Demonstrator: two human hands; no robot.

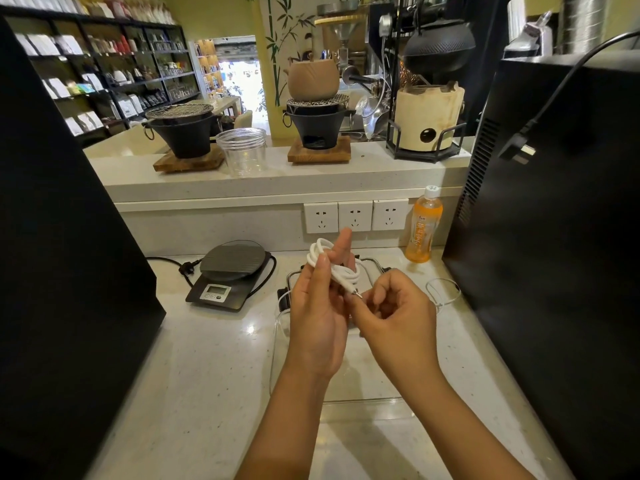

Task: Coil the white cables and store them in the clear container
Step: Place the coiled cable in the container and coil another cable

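Left hand [317, 317]: raised above the desk [214, 358], fingers curled round a coiled white cable [332, 263]; thumb and forefinger clamp the loops, which stand up past the fingertips.

Right hand [398, 313]: just beside the left, fingers curled inward, pinching the free end of the same cable close to its small metal plug [356, 293], which points down and to the right between the two hands.

Coiled white cable: several tight loops, held in the air, directly over the clear container.

Clear container [277, 341]: rectangular, transparent, resting on the desk beneath both hands and forearms; black clips show at its far edge. Its contents cannot be made out behind the hands.

Second thin cable [445, 292]: pale loop lying loose on the desk to the right of the container, near the black appliance [554, 237].

Digital scale [228, 275]: black, with a small display, on the desk left of the container; a black cord runs round it.

Orange drink bottle [423, 225]: upright against the back wall, right of three white wall sockets [355, 215].

Clear jar [245, 150]: open-topped, on the raised ledge behind, between two black stoves on wooden boards.
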